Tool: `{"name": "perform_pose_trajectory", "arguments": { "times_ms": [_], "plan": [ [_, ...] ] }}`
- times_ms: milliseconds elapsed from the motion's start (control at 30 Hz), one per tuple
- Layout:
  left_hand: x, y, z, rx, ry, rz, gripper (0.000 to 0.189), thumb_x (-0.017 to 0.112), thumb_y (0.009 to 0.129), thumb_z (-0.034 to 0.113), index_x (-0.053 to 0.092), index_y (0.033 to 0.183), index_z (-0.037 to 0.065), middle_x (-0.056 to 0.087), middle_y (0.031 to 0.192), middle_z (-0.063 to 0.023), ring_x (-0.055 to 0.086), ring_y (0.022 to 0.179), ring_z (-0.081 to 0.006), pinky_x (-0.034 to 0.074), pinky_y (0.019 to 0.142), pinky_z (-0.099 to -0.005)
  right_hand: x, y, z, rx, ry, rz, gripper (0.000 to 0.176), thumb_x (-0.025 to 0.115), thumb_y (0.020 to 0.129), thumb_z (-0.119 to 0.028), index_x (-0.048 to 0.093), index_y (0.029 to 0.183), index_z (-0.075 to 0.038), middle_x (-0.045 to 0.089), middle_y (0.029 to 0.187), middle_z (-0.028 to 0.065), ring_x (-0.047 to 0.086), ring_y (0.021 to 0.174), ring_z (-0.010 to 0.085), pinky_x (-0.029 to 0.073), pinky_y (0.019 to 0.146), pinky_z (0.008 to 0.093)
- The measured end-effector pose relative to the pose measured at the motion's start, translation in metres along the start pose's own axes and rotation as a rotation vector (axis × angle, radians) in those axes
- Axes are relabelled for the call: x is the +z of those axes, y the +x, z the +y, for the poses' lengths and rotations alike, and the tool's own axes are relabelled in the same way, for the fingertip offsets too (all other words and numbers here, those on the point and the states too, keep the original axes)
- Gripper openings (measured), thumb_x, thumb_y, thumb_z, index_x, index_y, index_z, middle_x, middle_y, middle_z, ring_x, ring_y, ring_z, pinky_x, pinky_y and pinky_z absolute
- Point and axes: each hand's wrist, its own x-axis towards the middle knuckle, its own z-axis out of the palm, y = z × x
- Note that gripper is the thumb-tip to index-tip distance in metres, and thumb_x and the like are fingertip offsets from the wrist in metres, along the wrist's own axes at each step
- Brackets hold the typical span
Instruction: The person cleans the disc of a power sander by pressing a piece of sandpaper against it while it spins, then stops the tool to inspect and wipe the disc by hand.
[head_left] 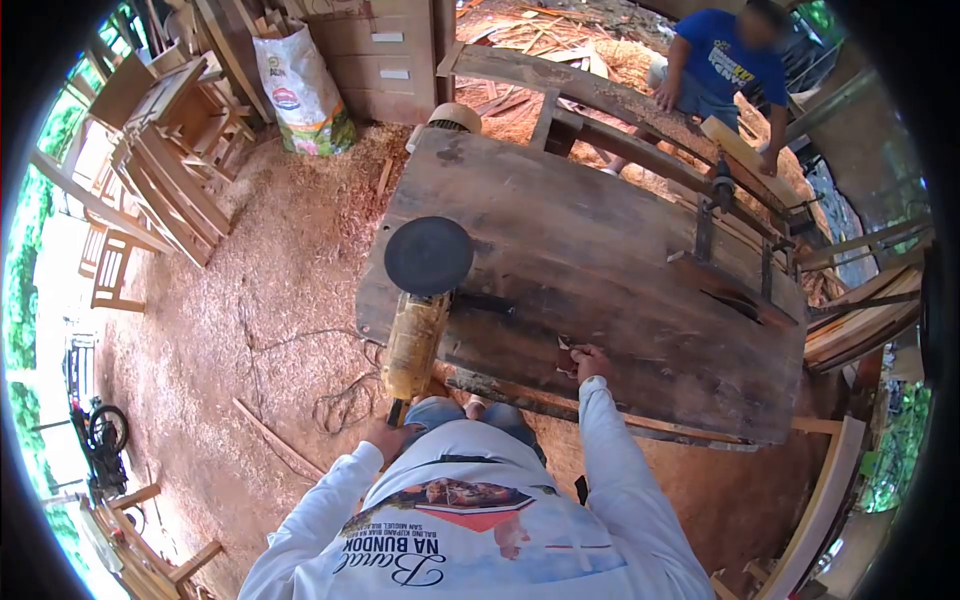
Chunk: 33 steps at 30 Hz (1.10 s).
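At 10 o'clock chairs (165, 130) are stacked, with sawdust floor (230, 300) left open between them and the slab (600, 250). The left hand (390, 437) is closed round the tail of the sander (415, 345), which is laid across the slab's left edge at 9 o'clock, its disc (428, 256) on the wood. The right hand (590, 362) is pressed down just inside the near edge at 6 o'clock, fingers bunched on a small scrap (565, 348). A co-worker (725, 60) is seen at 1 o'clock beyond the far edge.

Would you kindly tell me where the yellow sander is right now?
Head view: the yellow sander lies on the wooden slab's left edge, its rear gripped by the left hand.
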Motion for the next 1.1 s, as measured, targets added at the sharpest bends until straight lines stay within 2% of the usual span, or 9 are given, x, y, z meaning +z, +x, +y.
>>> {"name": "perform_pose_trajectory", "arguments": {
  "times_ms": [100, 233, 333, 367, 467, 667, 800, 900, 1100],
  "plan": [
    [0.012, 0.032, -0.051, 0.242, 0.056, -0.064, 0.045, 0.083, 0.082, 0.040, 0.073, 0.101, 0.000, 0.072, 0.078, -0.0135, 0.067, 0.065, -0.0222, 0.052, 0.061, -0.0399, -0.001, 0.004, 0.004, -0.020, 0.018, -0.016, 0.009, 0.073, 0.085, -0.009, 0.075, 0.094, -0.008, 0.073, 0.082, 0.0070, 0.066, 0.058, 0.0175, 0.057, 0.047, 0.0336],
    [0.002, 0.007, -0.014, 0.145, 0.022, 0.039, 0.050, 0.083, 0.080, 0.046, 0.074, 0.094, -0.001, 0.071, 0.072, -0.0151, 0.067, 0.060, -0.0249, 0.052, 0.056, -0.0407, -0.003, 0.003, 0.001, -0.024, 0.066, -0.027, 0.008, 0.073, 0.085, -0.009, 0.075, 0.093, -0.008, 0.072, 0.081, 0.0075, 0.067, 0.059, 0.0181, 0.056, 0.046, 0.0345],
    [0.004, 0.015, -0.024, 0.035, 0.051, 0.036, 0.056, 0.082, 0.078, 0.052, 0.074, 0.088, -0.003, 0.070, 0.069, -0.0156, 0.068, 0.059, -0.0264, 0.052, 0.055, -0.0414, 0.008, -0.004, -0.001, -0.024, 0.035, -0.020, 0.009, 0.072, 0.085, -0.008, 0.075, 0.094, -0.008, 0.072, 0.081, 0.0078, 0.067, 0.060, 0.0187, 0.056, 0.046, 0.0349],
    [0.009, 0.030, -0.039, 0.071, 0.121, 0.030, 0.060, 0.082, 0.078, 0.055, 0.073, 0.086, -0.004, 0.070, 0.068, -0.0157, 0.068, 0.060, -0.0253, 0.053, 0.056, -0.0408, 0.006, -0.002, -0.003, -0.021, 0.031, -0.022, 0.010, 0.072, 0.085, -0.008, 0.074, 0.094, -0.008, 0.072, 0.081, 0.0079, 0.068, 0.060, 0.0190, 0.056, 0.046, 0.0350],
    [0.009, 0.031, -0.041, 0.055, 0.117, -0.036, 0.052, 0.077, 0.083, 0.052, 0.071, 0.090, 0.000, 0.072, 0.079, -0.0214, 0.070, 0.072, -0.0355, 0.053, 0.067, -0.0455, -0.001, 0.000, 0.003, -0.009, 0.060, -0.024, 0.011, 0.070, 0.085, -0.007, 0.074, 0.096, -0.007, 0.072, 0.083, 0.0087, 0.068, 0.061, 0.0208, 0.055, 0.046, 0.0352],
    [0.001, 0.009, -0.014, 0.064, -0.051, -0.027, 0.051, 0.079, 0.083, 0.049, 0.070, 0.088, -0.001, 0.070, 0.076, -0.0200, 0.069, 0.068, -0.0313, 0.052, 0.064, -0.0451, 0.000, -0.002, -0.002, -0.014, 0.024, -0.008, 0.013, 0.070, 0.085, -0.008, 0.073, 0.097, -0.007, 0.072, 0.085, 0.0085, 0.068, 0.061, 0.0216, 0.054, 0.046, 0.0348],
    [0.006, 0.021, -0.029, 0.089, 0.028, 0.001, 0.046, 0.080, 0.083, 0.043, 0.069, 0.089, -0.002, 0.069, 0.073, -0.0164, 0.064, 0.064, -0.0244, 0.051, 0.062, -0.0429, 0.000, 0.000, 0.000, -0.029, -0.007, -0.006, 0.013, 0.070, 0.085, -0.008, 0.074, 0.098, -0.007, 0.072, 0.086, 0.0085, 0.069, 0.062, 0.0219, 0.055, 0.047, 0.0350],
    [0.009, 0.027, -0.037, 0.055, -0.067, -0.020, 0.050, 0.080, 0.082, 0.046, 0.072, 0.086, -0.003, 0.068, 0.065, -0.0137, 0.067, 0.054, -0.0222, 0.051, 0.050, -0.0393, -0.001, -0.004, -0.005, -0.014, -0.028, -0.003, 0.013, 0.070, 0.086, -0.008, 0.073, 0.098, -0.007, 0.072, 0.087, 0.0085, 0.070, 0.064, 0.0226, 0.057, 0.048, 0.0360],
    [0.013, 0.031, -0.046, 0.111, -0.027, 0.007, 0.050, 0.078, 0.084, 0.046, 0.072, 0.090, -0.003, 0.069, 0.067, -0.0161, 0.068, 0.057, -0.0254, 0.052, 0.052, -0.0404, 0.002, -0.006, -0.007, 0.001, -0.002, 0.026, 0.013, 0.069, 0.086, -0.007, 0.073, 0.098, -0.005, 0.072, 0.088, 0.0091, 0.071, 0.066, 0.0241, 0.058, 0.050, 0.0381]
  ]
}}
